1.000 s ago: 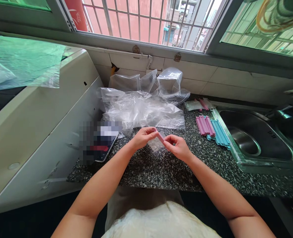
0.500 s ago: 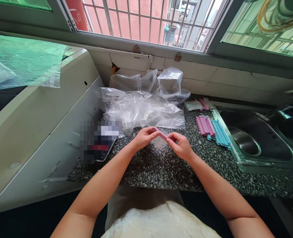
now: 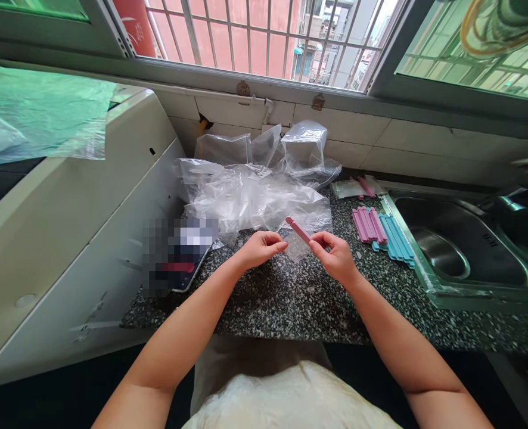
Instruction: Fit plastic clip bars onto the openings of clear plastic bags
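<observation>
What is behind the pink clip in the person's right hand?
Behind the pink clip held by the right hand lies a heap of clear plastic bags; whatever sits beneath that heap is covered.

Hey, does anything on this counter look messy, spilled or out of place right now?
Nothing is spilled or broken. The clear plastic bags lie in a crumpled heap against the wall, and the blue sticks rest right on the sink's rim, beside the pink sticks.
</observation>
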{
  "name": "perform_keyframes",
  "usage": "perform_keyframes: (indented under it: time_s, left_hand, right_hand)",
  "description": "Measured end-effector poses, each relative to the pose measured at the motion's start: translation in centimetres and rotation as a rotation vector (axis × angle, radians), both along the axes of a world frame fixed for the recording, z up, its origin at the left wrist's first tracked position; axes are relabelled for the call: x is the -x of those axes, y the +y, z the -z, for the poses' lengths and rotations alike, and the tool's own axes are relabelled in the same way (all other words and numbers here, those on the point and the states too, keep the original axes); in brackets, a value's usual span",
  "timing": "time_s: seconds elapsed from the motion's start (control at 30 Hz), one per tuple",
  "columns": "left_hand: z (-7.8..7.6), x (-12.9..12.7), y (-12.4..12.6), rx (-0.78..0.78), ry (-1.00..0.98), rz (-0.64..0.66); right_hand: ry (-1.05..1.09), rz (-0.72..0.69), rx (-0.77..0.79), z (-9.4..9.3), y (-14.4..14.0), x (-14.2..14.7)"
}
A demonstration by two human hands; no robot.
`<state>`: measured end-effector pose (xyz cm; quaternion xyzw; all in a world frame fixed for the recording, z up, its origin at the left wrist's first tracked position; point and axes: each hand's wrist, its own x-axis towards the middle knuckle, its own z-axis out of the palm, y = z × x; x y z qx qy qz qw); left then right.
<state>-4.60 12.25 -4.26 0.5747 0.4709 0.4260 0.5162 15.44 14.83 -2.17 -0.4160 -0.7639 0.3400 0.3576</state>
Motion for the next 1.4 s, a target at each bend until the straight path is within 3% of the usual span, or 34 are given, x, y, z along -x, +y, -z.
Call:
perform_keyframes:
  time_s: [0.43,0.73,0.9,1.17,1.4]
  left_hand:
    - [0.2,-0.2,0.1,0.002,-0.001,0.010]
    - [0.5,0.3,0.2,0.004,0.138,-0.032]
    - [0.0,0.3,0.1,-0.041,0.042,-0.052]
    - [-1.1,0.1,-0.2,0.047,-0.045,-0.046]
    - [-1.3,0.2,-0.1,-0.033,-0.200,-0.252]
  right_hand:
    - [-0.014,0.022,-0.057,-0.2,0.2,-0.3]
    - [-0.015,-0.075,-0.012,0.0,0.1,0.0]
    - [-0.041,-0.125,0.033,0.5,0.0,0.1]
    - [-0.050,-0.191,0.103,0.5,-0.1,0.3]
    - [0.084,-0.110,0.301,0.6,0.2,0.5]
